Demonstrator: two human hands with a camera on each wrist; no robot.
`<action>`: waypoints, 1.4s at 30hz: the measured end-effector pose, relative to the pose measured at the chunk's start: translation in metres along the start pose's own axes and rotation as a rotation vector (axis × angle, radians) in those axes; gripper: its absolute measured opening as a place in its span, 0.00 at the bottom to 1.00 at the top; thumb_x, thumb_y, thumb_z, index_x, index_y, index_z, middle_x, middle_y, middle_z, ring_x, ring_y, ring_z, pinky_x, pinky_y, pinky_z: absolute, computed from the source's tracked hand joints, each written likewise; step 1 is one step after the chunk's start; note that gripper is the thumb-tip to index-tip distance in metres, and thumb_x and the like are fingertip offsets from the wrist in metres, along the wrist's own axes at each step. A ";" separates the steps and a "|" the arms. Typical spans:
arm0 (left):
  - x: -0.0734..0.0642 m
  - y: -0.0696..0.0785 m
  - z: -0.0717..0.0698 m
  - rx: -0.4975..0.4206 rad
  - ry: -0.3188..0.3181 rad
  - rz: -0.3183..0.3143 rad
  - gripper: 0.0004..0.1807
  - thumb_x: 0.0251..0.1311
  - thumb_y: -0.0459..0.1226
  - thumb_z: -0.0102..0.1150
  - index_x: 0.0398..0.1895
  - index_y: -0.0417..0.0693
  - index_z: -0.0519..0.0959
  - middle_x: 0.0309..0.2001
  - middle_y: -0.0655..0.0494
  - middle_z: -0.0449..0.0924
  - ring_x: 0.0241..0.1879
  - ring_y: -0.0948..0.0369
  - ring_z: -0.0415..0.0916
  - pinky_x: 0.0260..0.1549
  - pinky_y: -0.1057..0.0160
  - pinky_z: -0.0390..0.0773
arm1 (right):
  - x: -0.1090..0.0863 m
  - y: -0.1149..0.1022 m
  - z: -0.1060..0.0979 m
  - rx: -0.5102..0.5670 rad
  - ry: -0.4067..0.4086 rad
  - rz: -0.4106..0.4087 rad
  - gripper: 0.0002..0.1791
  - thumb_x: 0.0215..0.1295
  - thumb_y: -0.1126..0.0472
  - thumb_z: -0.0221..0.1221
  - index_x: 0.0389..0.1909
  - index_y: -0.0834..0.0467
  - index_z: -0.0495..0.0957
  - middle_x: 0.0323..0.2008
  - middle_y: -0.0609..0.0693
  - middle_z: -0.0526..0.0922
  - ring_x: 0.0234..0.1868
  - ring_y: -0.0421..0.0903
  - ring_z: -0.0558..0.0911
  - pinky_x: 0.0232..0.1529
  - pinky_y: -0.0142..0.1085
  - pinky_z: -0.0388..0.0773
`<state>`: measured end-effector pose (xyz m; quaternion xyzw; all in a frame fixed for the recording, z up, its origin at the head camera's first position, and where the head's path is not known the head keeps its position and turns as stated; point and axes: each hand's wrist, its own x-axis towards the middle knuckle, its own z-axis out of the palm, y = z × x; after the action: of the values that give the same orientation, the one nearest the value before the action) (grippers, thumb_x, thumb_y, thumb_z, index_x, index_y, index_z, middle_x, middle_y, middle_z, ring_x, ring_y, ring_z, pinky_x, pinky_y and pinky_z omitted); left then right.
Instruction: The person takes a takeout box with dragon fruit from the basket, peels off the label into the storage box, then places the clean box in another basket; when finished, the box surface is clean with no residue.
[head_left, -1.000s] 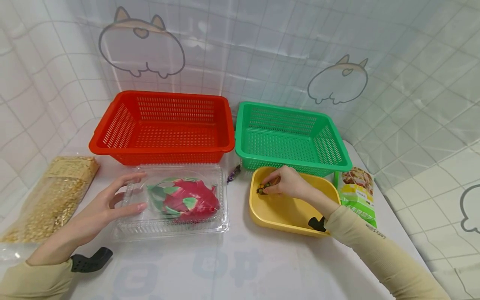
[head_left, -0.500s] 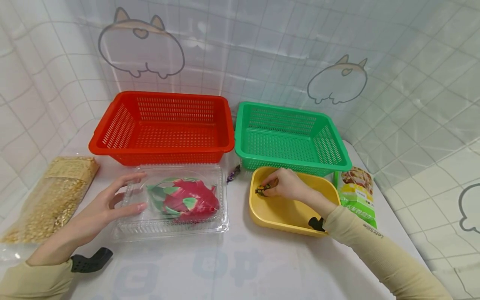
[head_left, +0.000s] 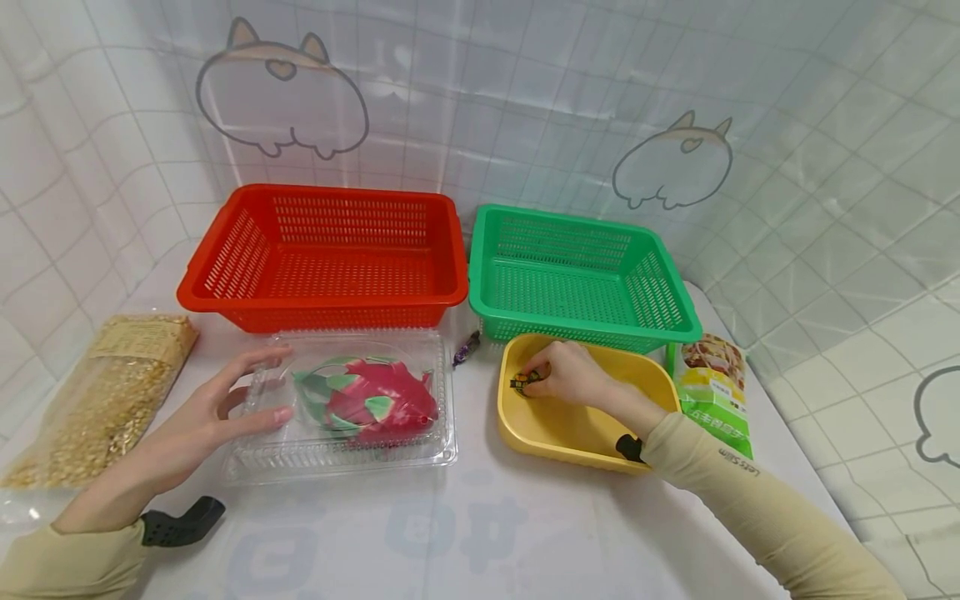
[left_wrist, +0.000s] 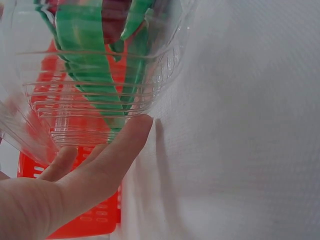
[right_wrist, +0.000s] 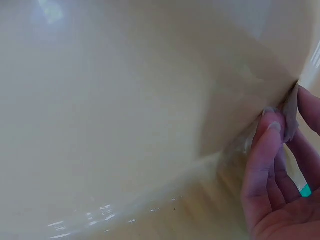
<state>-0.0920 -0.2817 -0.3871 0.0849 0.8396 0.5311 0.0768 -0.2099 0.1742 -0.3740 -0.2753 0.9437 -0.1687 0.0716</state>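
Observation:
Inside the yellow basin (head_left: pixel 577 425), near its left wall, my right hand (head_left: pixel 573 375) pinches a small dark wrapped candy (head_left: pixel 522 382) between thumb and fingers. The right wrist view shows its wrapper (right_wrist: pixel 290 115) at the fingertips, low against the basin. My left hand (head_left: pixel 217 408) lies at the left end of a clear plastic clamshell box (head_left: pixel 285 454), thumb and fingers spread along it. A pink and green dragon fruit (head_left: pixel 386 396) shows through the lid. In the left wrist view, a fingertip (left_wrist: pixel 142 122) is right at the box's ribbed side.
Behind stand a red basket (head_left: pixel 330 317) and a green basket (head_left: pixel 585 329). A purple wrapped candy (head_left: pixel 467 348) lies between the box and the basin. To the left is a bag of pale grains (head_left: pixel 112 400); a green and yellow packet (head_left: pixel 712 392) is on the right.
My right hand has shifted slightly inside the basin, turning the candy a little and lowering it slightly. The left hand and the box stay where they were.

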 end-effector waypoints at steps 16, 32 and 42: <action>0.000 0.001 0.000 -0.016 0.001 0.019 0.39 0.66 0.37 0.60 0.77 0.63 0.54 0.72 0.55 0.52 0.61 0.79 0.51 0.60 0.22 0.48 | 0.000 -0.003 0.002 -0.033 0.006 0.024 0.17 0.52 0.52 0.75 0.42 0.54 0.88 0.18 0.42 0.75 0.20 0.37 0.69 0.24 0.31 0.64; 0.000 0.002 0.000 -0.005 0.002 0.007 0.40 0.66 0.38 0.60 0.77 0.63 0.53 0.72 0.53 0.51 0.60 0.77 0.51 0.60 0.23 0.50 | -0.001 0.001 -0.003 0.002 -0.063 0.068 0.18 0.52 0.52 0.75 0.42 0.54 0.84 0.23 0.42 0.78 0.26 0.39 0.73 0.33 0.33 0.70; 0.000 0.003 0.000 -0.005 -0.001 0.021 0.40 0.66 0.37 0.60 0.78 0.63 0.54 0.72 0.54 0.54 0.61 0.77 0.51 0.60 0.24 0.51 | -0.003 0.005 -0.006 0.037 -0.092 0.096 0.16 0.54 0.55 0.74 0.42 0.55 0.84 0.25 0.42 0.83 0.27 0.38 0.77 0.36 0.34 0.74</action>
<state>-0.0916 -0.2803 -0.3847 0.0936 0.8373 0.5339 0.0718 -0.2109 0.1812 -0.3701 -0.2356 0.9483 -0.1697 0.1280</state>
